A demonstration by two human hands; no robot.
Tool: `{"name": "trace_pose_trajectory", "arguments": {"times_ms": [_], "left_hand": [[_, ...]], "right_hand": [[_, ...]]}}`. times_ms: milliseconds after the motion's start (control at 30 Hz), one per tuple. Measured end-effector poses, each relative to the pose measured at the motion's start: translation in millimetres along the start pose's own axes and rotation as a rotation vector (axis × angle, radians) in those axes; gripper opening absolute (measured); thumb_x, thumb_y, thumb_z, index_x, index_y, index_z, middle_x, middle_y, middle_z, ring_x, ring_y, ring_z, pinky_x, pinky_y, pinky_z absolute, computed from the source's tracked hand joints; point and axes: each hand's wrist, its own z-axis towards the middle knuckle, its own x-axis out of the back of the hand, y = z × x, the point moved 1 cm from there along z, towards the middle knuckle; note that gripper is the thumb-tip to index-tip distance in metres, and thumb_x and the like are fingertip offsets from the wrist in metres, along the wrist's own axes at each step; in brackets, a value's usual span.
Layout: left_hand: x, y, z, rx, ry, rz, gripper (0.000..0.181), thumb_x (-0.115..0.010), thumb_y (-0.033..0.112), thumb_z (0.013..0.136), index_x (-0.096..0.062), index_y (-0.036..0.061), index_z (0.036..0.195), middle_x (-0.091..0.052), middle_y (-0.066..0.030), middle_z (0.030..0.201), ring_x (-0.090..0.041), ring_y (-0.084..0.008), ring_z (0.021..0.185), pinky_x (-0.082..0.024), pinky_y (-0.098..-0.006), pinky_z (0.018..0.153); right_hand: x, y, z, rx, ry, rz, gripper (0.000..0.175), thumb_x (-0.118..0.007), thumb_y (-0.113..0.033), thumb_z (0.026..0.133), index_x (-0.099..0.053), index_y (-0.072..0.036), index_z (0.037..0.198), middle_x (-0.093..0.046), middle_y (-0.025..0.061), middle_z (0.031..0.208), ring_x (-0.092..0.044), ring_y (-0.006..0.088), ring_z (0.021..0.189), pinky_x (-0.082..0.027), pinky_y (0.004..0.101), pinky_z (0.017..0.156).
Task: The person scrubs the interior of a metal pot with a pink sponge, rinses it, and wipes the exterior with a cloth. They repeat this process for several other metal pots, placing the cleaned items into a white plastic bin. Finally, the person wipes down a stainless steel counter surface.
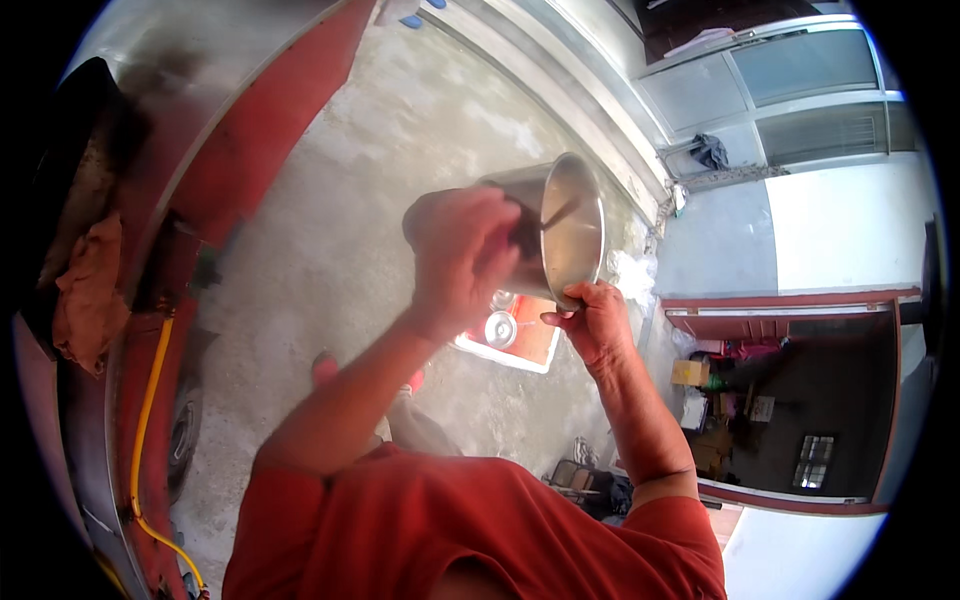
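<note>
A stainless-steel pot (572, 240) is tipped on its side in front of me, its mouth turned to the right. A dark streak crosses its inner wall. My right hand (600, 322) pinches the lower edge of the rim, thumb on the inside. Motion-blurred, my left hand (465, 262) is at the pot's outer side; whether it grips or only touches cannot be made out. A dark rounded shape (417, 217) shows behind that hand, too blurred to name. Below the pot, partly hidden, a white-rimmed box (525, 365) on the floor holds round shiny metal pieces (500, 330).
To the left stands a red metal cart or counter (262, 120) with a yellow hose (150, 420), a brownish cloth (94, 296) and a wheel (184, 435). A crumpled white plastic bag (634, 274) lies at right, near a doorway (795, 405). Blue footwear (411, 21) shows at the top.
</note>
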Motion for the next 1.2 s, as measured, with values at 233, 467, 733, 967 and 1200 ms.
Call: {"name": "trace_pose_trajectory", "arguments": {"times_ms": [233, 467, 733, 967, 1200], "left_hand": [[-32, -30, 57, 0.524, -0.217, -0.134, 0.021, -0.056, 0.022, 0.082, -0.06, 0.0121, 0.1, -0.062, -0.0074, 0.089, -0.059, -0.0264, 0.083, -0.046, -0.036, 0.072], [-39, 12, 3, 0.046, 0.01, 0.029, 0.031, -0.065, 0.007, 0.072, -0.058, 0.0072, 0.102, -0.059, -0.0082, 0.098, -0.056, -0.0249, 0.089, -0.044, -0.0347, 0.078], [-51, 16, -80, 0.662, -0.148, -0.641, 0.036, -0.065, 0.01, 0.079, -0.053, 0.0069, 0.112, -0.059, -0.0045, 0.095, -0.055, -0.0151, 0.093, -0.045, -0.0263, 0.08], [0, -19, -45, 0.953, 0.292, -1.359, 0.04, -0.051, 0.013, 0.084, -0.045, 0.0063, 0.123, -0.053, -0.0059, 0.116, -0.049, -0.0189, 0.11, -0.036, -0.0336, 0.098], [-24, 3, -35, 0.836, 0.389, -0.8, 0.036, -0.059, 0.011, 0.085, -0.04, 0.0035, 0.115, -0.052, -0.0081, 0.112, -0.05, -0.0149, 0.103, -0.043, -0.0304, 0.088]], "right_hand": [[18, 5, -12, 0.014, 0.026, 0.015, 0.013, -0.046, 0.001, 0.078, -0.054, 0.007, 0.086, -0.058, 0.0158, 0.084, -0.061, 0.0229, 0.069, -0.056, 0.0388, 0.053], [33, 18, 1, -0.086, 0.171, 0.187, 0.01, -0.045, 0.0, 0.077, -0.054, 0.002, 0.08, -0.053, 0.0083, 0.068, -0.048, 0.0151, 0.056, -0.05, 0.0385, 0.061], [42, -4, 19, -0.008, 0.114, 0.291, 0.009, -0.045, 0.003, 0.076, -0.05, -0.001, 0.082, -0.05, 0.0074, 0.076, -0.047, 0.0165, 0.063, -0.051, 0.0429, 0.069], [51, 1, 18, -0.026, 0.14, 0.279, 0.009, -0.046, 0.001, 0.078, -0.049, 0.0, 0.085, -0.051, 0.0081, 0.077, -0.05, 0.0177, 0.066, -0.053, 0.0399, 0.066], [33, 14, 17, -0.068, 0.141, 0.313, 0.004, -0.046, 0.001, 0.078, -0.048, -0.002, 0.076, -0.047, 0.0046, 0.065, -0.045, 0.0148, 0.055, -0.051, 0.0402, 0.064]]}}
